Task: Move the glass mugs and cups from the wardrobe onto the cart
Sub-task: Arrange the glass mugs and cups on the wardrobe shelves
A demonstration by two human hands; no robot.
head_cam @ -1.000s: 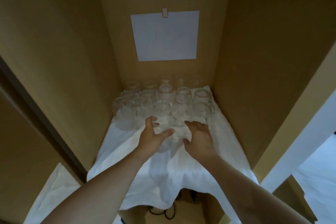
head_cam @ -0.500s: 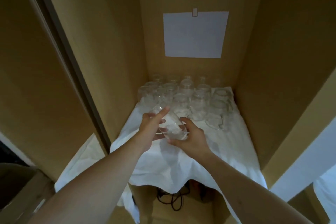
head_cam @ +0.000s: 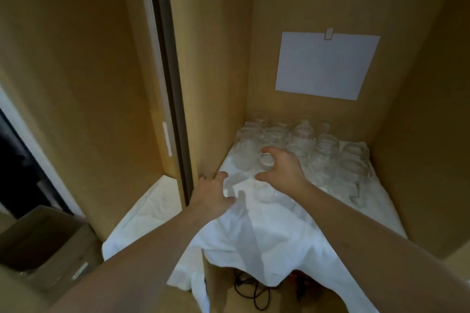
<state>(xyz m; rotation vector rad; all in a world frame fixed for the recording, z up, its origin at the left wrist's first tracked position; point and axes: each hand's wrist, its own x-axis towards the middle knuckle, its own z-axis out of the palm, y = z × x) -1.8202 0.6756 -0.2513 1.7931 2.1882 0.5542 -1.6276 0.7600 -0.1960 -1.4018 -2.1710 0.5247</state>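
1. My left hand (head_cam: pixel 212 194) is low at the front left of the wardrobe shelf, fingers curled around a clear glass cup (head_cam: pixel 235 184) that I hold against the white cloth (head_cam: pixel 267 234); the glass is blurred and its outline is hard to trace.
2. My right hand (head_cam: pixel 282 169) is spread wide like a claw, thumb and fingers apart, over a glass mug (head_cam: pixel 265 160) at the front of the cluster. I cannot tell whether the fingertips touch it.
3. The other glass mugs and cups (head_cam: pixel 328 150) stand packed together at the back of the shelf, on the same cloth.
4. A white sheet of paper (head_cam: pixel 325 66) is clipped to the back wall of the wardrobe (head_cam: pixel 419 109).
5. A cardboard box (head_cam: pixel 45 244) sits low on the left, outside the wardrobe.
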